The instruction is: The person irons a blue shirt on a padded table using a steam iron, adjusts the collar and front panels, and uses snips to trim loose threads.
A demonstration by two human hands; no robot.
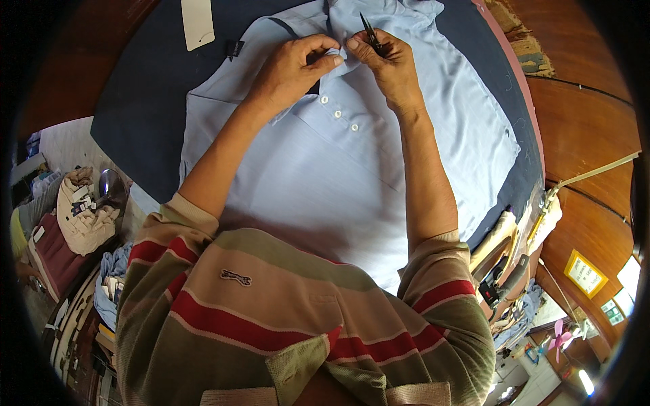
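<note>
1. Light-blue shirt [298, 162] lies spread over a dark cloth [139, 101], in front of the person and beneath both hands; its upper part reaches the top edge of the view.
2. Three white buttons [338, 114] run in a slanting row down its front, just below the hands.
3. Left hand [288, 71]: it comes in over the shirt's left part, with thumb and forefinger bent toward each other, pinching a bit of the light-blue fabric near the neck opening.
4. Right hand [391, 68]: its fingers are curled around a dark pointed tool [367, 28], with the point sticking up past the forefinger. The thumb and forefinger tips come close to the left hand's, at the same stretch of fabric; whether they also grip the cloth I cannot tell.
5. A pale tag [198, 26] with a small hole lies on the dark cloth, left of the shirt and near the top edge.
6. Down at the left, well apart from the hands, a beige garment [84, 213] lies beside a maroon garment [59, 260].
7. At the right, a yellow-bordered sheet [585, 273] shows against a brown wooden surface [575, 128], with a pink fan [559, 338] below it.
</note>
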